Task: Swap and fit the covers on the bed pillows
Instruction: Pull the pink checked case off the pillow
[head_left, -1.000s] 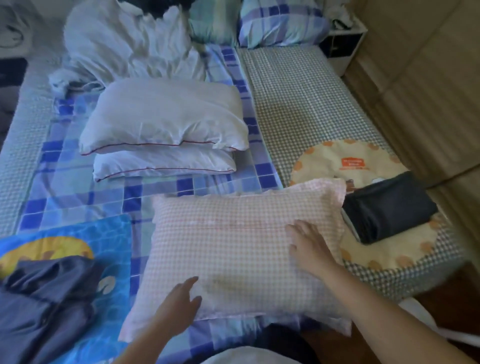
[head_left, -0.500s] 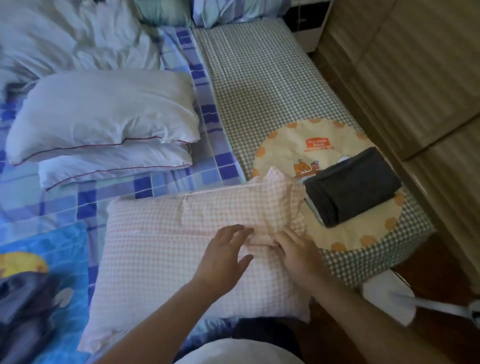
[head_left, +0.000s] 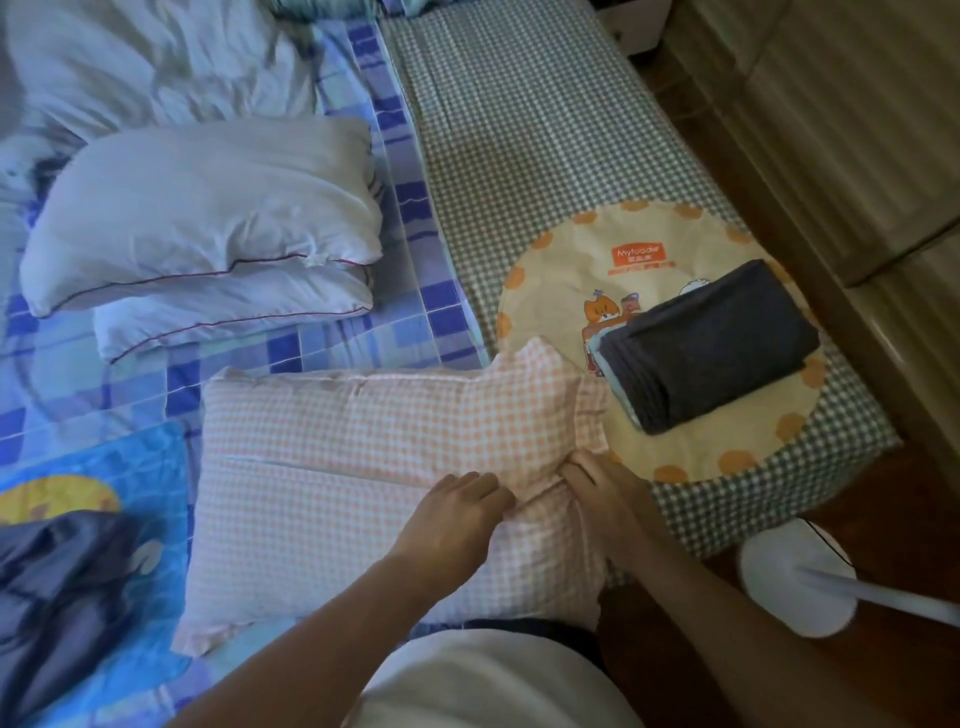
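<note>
Your left hand (head_left: 457, 512) and right hand (head_left: 597, 486) are both pinching a bunched fold of the pink-and-white gingham cotton pillow cover (head_left: 363, 467), fingers curled into the cloth near its right end; the covered pillow is lying flat on the blue checked bedsheet (head_left: 291, 353), in front of two stacked bare white pillows (head_left: 208, 218)

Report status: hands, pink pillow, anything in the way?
Left hand and right hand both pinch pink checked pillow at its right end. Dark folded cloth close beside, not touching.
</note>
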